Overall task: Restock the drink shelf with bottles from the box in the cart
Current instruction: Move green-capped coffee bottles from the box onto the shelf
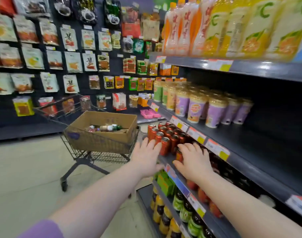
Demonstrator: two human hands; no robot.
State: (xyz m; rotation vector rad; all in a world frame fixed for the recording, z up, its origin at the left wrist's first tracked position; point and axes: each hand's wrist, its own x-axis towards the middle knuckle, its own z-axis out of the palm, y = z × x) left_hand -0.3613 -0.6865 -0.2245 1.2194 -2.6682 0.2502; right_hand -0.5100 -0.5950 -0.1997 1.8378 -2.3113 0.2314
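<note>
- Both hands are out at the shelf on the right, at the row of red cans.
- Left hand: fingers straight and fanned apart, nothing held. Its fingertips sit against the near left side of the can block, touching the nearest cans.
- Right hand: palm down, fingers spread and close to straight, thumb out to the left. It lies over one red can at the near end of the row. It is draped over that can rather than wrapped round it, and motion blur hides the finer contact.
- The cans stand upright in tight rows running from near to far along the shelf edge.
- The bottles lie on their sides in the bottom of the box, well apart from both hands.
- The box sits in the cart, left of the shelf and just beyond the left hand.
- One level up: purple cups in rows. Top level: tall orange juice.
- Below the hands: green and orange jars.
- Far wall on the left: hanging snack packs.
- A purple sleeve shows on the left arm, bottom left.
</note>
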